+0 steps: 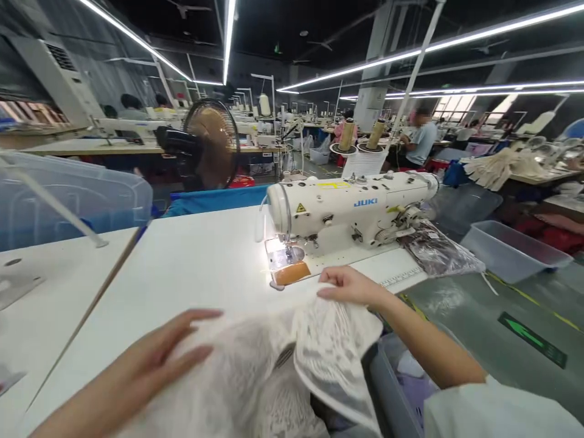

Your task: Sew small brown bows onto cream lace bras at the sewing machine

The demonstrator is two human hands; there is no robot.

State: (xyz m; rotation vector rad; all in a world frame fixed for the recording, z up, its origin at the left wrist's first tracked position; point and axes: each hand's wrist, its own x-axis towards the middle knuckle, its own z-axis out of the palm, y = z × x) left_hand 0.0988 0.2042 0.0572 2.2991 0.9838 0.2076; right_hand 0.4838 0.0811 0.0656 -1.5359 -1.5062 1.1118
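Note:
White lace fabric (328, 340) hangs in loose folds over the front edge of the sewing table, its lower part out of frame. My right hand (344, 285) has thumb and fingers closed on the fabric's upper edge, in front of the sewing machine. Slightly blurred, my left hand (159, 353) reaches in from the lower left. Its thumb and fingers are spread apart beside the white fabric, and whether they touch it I cannot tell. The white sewing machine (347, 204) has its lamp lit over the needle plate (279, 257). An orange-brown piece (292, 273) lies just before the plate.
A dark plastic-wrapped packet (440, 249) lies at the table's right end. Below stand a grey bin (392, 365) and a clear tub (511, 249). Thread cones (347, 135) rise behind the machine. A black fan (212, 146) stands beyond the table; a seated person (420, 140) is farther back.

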